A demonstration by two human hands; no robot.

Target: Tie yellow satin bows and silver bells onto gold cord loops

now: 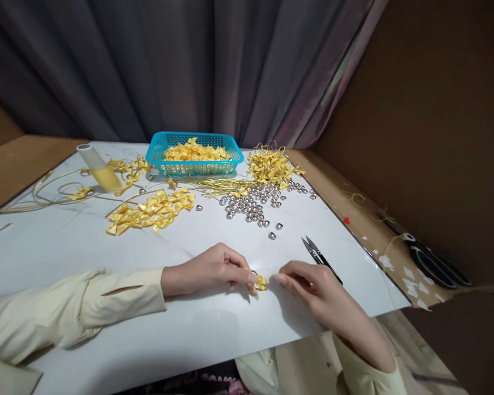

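Note:
My left hand (216, 272) pinches a small yellow ribbon bow (262, 283) between thumb and fingers, low over the white tabletop. A silvery bit shows at the top edge of the bow, partly covered by the fingertips. Just to the right, apart from the bow, my right hand (319, 285) has its thumb and index finger pressed together. Whatever may be between those fingertips is too small to make out. Black thread snips (319, 257) lie behind the right hand, blades pointing away.
Silver beads (247, 206) lie scattered mid-table, beside gold cords (226, 186). Loose yellow bows (152, 211) lie to the left. A blue basket (195, 168) of bows, a corded bow pile (269, 166) and a yellow thread spool (105, 178) stand farther back. Black-handled scissors (430, 263) lie right.

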